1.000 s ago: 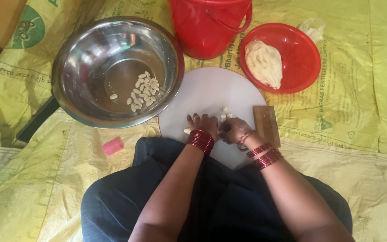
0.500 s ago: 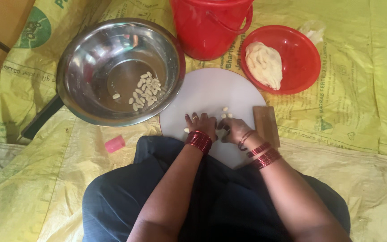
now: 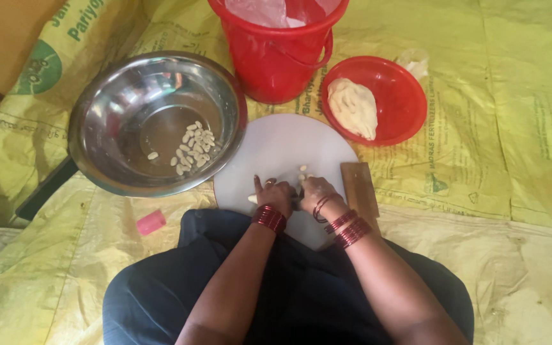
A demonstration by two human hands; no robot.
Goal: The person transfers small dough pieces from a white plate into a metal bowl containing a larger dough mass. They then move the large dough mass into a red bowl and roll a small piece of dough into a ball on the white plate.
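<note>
The left hand (image 3: 275,195) and right hand (image 3: 314,190) are pressing close together on the white round board (image 3: 276,150), fingers curled over small pale pieces (image 3: 302,168); whether either is gripping anything cannot be told. Pieces are sitting near the board's edge and could roll off. Printed yellow sacks (image 3: 493,128), one bearing a green round emblem, are lying beneath the steel bowl (image 3: 116,108).

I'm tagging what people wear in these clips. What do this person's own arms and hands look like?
Both forearms are bare, with no sleeves in view. The left hand has a stack of dark red bangles at the wrist. The right hand has a thin dark bangle near the hand and two stacks of red bangles further up the wrist. No gloves; I can't make out any rings.
</note>
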